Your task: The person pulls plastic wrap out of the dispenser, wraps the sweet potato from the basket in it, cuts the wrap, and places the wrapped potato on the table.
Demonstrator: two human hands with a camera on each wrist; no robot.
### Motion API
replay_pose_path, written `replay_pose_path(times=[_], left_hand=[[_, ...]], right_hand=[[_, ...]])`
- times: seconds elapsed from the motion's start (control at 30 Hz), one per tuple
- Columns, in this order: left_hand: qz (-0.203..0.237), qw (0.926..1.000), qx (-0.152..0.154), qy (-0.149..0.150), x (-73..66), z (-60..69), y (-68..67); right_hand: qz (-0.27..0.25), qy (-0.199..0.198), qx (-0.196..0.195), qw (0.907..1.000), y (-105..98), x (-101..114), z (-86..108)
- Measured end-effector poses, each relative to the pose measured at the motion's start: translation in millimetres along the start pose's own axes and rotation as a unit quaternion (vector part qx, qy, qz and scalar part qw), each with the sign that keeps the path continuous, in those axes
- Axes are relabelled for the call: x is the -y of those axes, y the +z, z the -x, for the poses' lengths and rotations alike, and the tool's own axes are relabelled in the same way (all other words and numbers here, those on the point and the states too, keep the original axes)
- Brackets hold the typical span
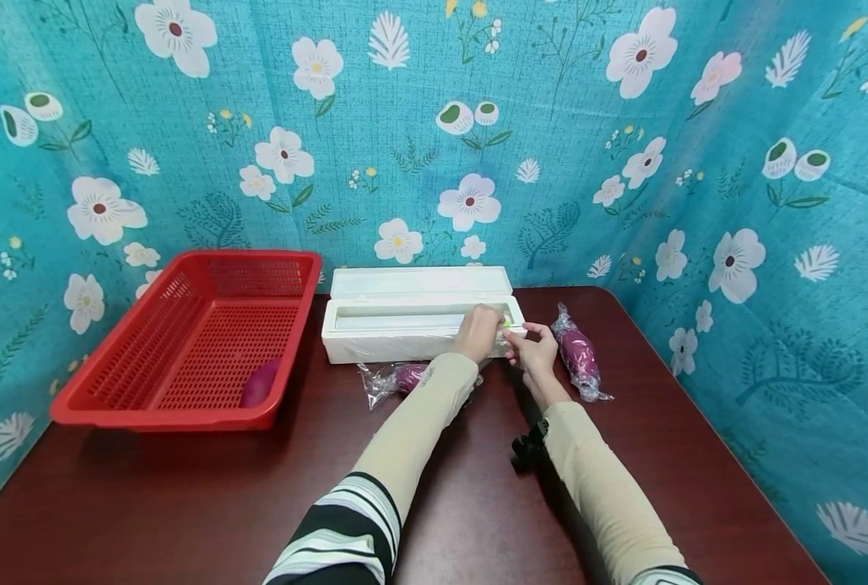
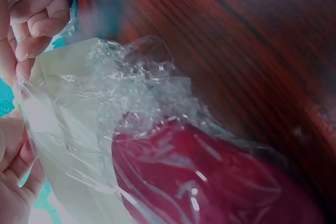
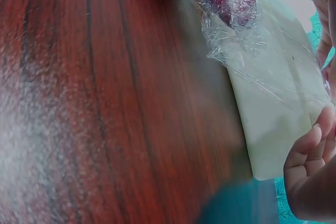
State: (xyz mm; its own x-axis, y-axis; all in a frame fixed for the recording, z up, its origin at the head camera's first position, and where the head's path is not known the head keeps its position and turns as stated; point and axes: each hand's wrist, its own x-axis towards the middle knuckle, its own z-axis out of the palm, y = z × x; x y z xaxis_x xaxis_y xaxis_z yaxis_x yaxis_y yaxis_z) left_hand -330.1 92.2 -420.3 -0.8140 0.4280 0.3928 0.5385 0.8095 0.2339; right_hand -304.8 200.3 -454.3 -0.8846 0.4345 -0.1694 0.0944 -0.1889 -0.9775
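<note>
Around film box (image 1: 346, 349), 3 and 6 o'clock: wrapped-looking purple vegetables (image 1: 579, 353). At 9, bare vegetable (image 1: 261, 383) remains. Right hand (image 1: 536, 353) pinches film (image 2: 63, 82); left hand (image 1: 480, 329) grip unclear.

Passage over bench (image 1: 185, 504) between red basket (image 1: 185, 418) and left sleeve (image 1: 408, 435). White box (image 1: 346, 348) bars back, curtain (image 1: 405, 179) behind. Wrapped bundle (image 1: 408, 376) at box front, second bundle (image 1: 579, 351) right.
</note>
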Motion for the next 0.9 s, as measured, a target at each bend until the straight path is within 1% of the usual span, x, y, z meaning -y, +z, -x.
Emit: replay_pose_path(times=[0.27, 0.43, 0.6, 0.7, 0.9], left_hand=[[-0.023, 0.9994, -0.010, 0.026, 3.1, 1.9, 1.8], [-0.029, 0.9989, -0.007, 0.035, 4.0, 2.7, 2.3], [-0.036, 0.9983, -0.011, 0.044, 4.5, 4.0, 1.1], [-0.038, 0.9980, -0.012, 0.049, 5.7, 4.4, 1.2], [-0.023, 0.9986, -0.010, 0.046, 10.7, 4.9, -1.0]], right_hand=[[0.009, 0.001, -0.004, 1.0000, 0.6, 0.5, -0.8], [0.000, 0.005, -0.002, 1.0000, 0.5, 1.1, -0.8], [-0.009, 0.009, -0.002, 0.9999, 0.4, 1.1, -0.3], [-0.015, 0.011, -0.002, 0.9998, 0.3, 0.8, -0.2], [-0.010, 0.015, 0.000, 0.9998, -0.6, 1.5, -2.9]])
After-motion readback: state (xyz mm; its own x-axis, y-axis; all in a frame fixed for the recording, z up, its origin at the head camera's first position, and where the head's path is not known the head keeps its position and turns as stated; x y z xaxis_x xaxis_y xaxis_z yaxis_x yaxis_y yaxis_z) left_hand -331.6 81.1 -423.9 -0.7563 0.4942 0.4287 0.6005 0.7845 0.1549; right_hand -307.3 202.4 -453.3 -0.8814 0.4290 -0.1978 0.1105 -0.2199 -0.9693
